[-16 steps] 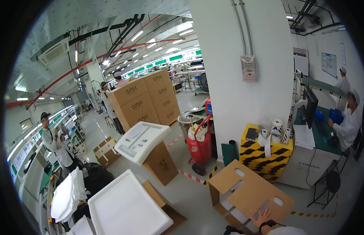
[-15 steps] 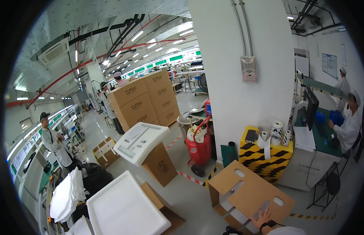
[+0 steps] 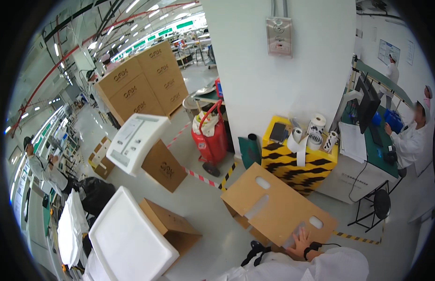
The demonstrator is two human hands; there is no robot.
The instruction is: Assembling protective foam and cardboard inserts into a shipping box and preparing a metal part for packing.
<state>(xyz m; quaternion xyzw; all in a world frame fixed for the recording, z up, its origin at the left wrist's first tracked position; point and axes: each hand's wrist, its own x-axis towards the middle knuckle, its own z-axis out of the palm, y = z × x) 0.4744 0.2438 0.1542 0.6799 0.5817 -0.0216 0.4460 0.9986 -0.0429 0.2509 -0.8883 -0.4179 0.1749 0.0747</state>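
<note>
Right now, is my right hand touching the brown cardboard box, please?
Touching. The head view shows it: the right hand lies spread, palm down, against the upper panel of the brown cardboard box.

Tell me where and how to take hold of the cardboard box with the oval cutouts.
Probably best by the oval cutouts along the far edge of the cardboard box, coming from above: they face upward, and each leaves a strip of board to hook.

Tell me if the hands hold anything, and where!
The right hand lies spread on the cardboard near one edge; no grip shows. Left hand unseen.
</note>
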